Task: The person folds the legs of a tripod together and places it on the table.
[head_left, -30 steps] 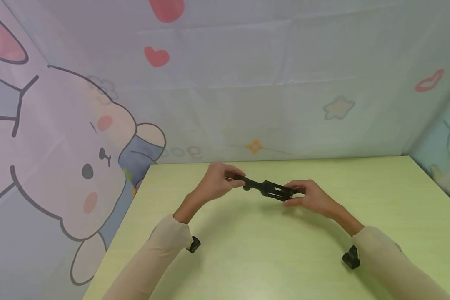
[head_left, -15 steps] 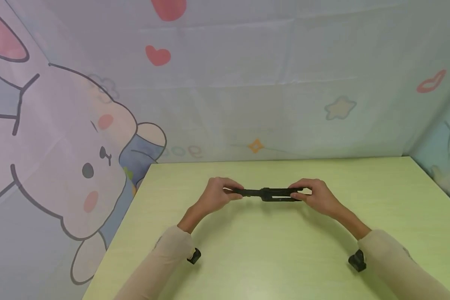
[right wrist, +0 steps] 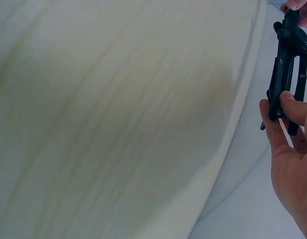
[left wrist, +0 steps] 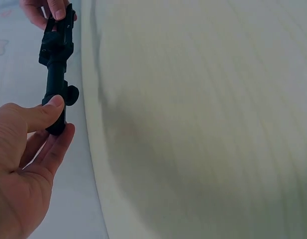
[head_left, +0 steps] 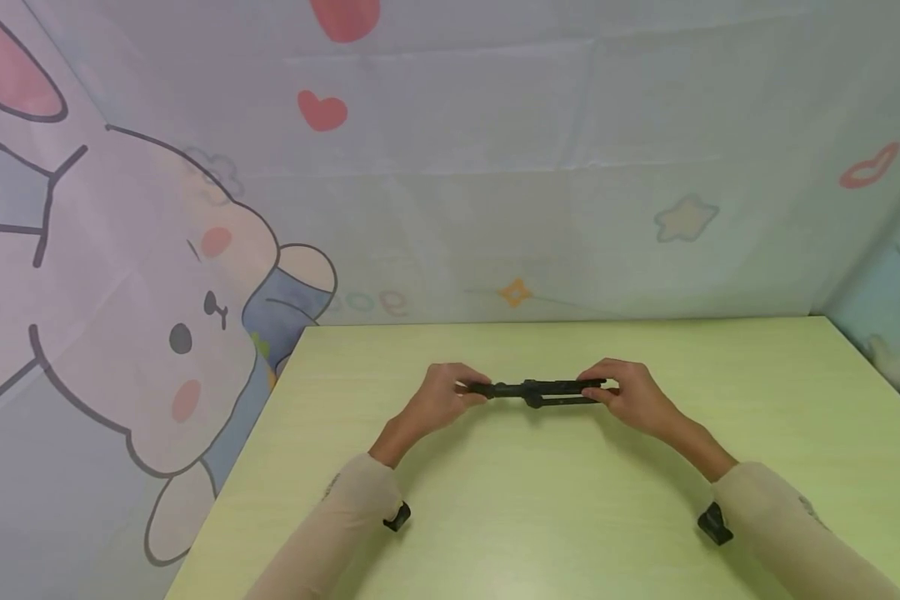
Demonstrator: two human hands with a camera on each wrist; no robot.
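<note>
A small black mini tripod (head_left: 531,390) is held level above the table between both hands. My left hand (head_left: 433,400) pinches its narrow end with thumb and fingers. A round knob on the tripod (left wrist: 55,74) shows just beyond the thumb in the left wrist view. At the opposite end, my right hand (head_left: 637,400) pinches the legs near their tips. The right wrist view shows the legs of the tripod (right wrist: 287,64) slightly apart, with the right thumb (right wrist: 288,98) against one of them. Fingers cover both ends in part.
Below the hands lies a pale yellow-green table (head_left: 540,500). A printed cloth backdrop (head_left: 457,233) with a cartoon rabbit, hearts and stars rises behind its far edge and along its sides. Small black wrist cameras (head_left: 397,517) hang under both sleeves.
The tripod has turned from slanted to level as the left hand came down toward me. My right hand shifted slightly right and regripped at the legs. The head view moved a little.
</note>
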